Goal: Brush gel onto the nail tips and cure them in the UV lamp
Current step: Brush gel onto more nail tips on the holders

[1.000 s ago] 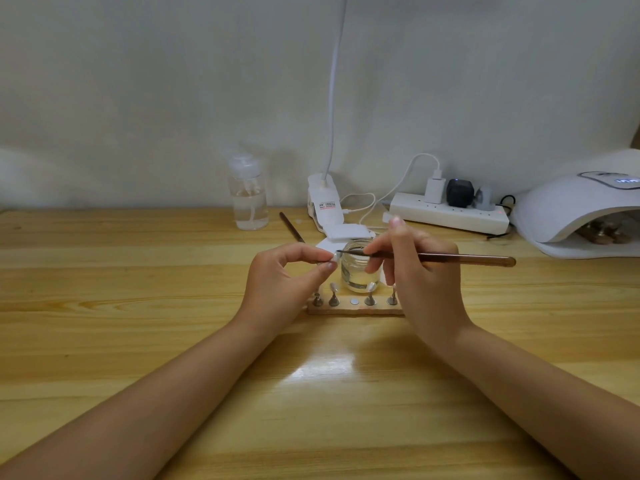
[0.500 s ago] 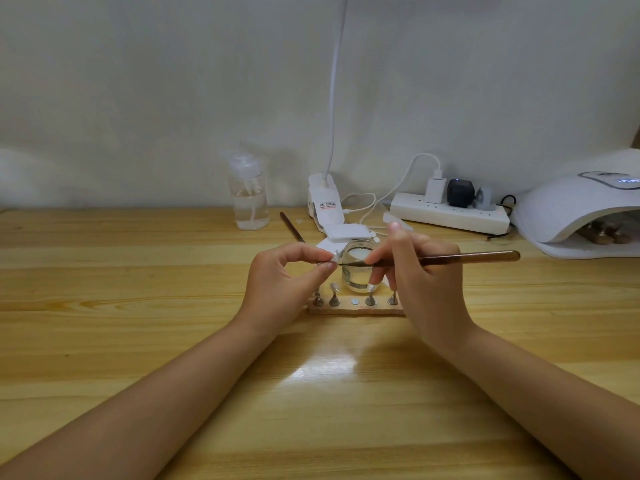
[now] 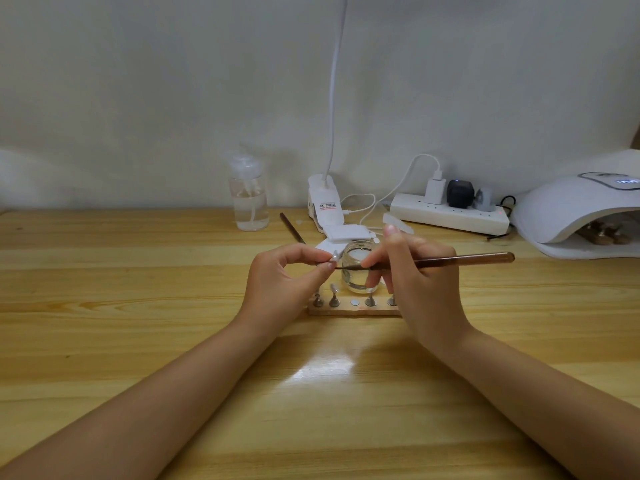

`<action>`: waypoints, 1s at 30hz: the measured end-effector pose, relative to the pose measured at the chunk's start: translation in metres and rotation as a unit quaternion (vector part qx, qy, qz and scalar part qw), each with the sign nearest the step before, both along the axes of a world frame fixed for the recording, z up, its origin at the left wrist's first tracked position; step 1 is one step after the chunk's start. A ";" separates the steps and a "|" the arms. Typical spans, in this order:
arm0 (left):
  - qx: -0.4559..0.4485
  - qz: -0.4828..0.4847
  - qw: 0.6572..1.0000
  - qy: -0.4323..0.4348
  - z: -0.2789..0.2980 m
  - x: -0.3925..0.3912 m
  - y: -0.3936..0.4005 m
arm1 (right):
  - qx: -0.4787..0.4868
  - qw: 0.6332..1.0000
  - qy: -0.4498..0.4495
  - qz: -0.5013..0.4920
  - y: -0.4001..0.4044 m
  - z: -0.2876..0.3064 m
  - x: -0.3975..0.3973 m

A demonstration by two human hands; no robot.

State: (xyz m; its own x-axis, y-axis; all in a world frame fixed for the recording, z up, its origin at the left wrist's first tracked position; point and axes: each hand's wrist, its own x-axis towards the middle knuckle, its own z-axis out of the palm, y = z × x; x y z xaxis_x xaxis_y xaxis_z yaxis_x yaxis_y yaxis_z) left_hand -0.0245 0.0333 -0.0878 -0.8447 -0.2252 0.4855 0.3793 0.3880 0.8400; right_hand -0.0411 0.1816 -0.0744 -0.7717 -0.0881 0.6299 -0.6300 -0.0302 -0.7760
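Head view shows the brush [image 3: 450, 262] tip meeting a nail tip [image 3: 334, 257] held above the wooden holder strip [image 3: 353, 309], beside the glass jar [image 3: 360, 271]; a heavy stroke could likely flood gel onto the fingers or flick the small tip loose. The left hand [image 3: 284, 289] pinches the nail tip's stand between thumb and forefinger, other fingers curled. The right hand [image 3: 415, 282] grips the brush like a pen; the UV lamp [image 3: 568, 216] sits well apart at right.
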 end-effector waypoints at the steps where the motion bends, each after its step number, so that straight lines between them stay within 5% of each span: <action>1: 0.000 0.000 1.000 -0.002 0.000 0.000 0.000 | -0.009 1.000 -0.002 -0.001 0.000 0.000 0.000; 30: -0.031 -0.019 0.999 0.022 0.000 -0.001 0.001 | 0.006 1.000 0.017 -0.004 0.001 0.006 -0.004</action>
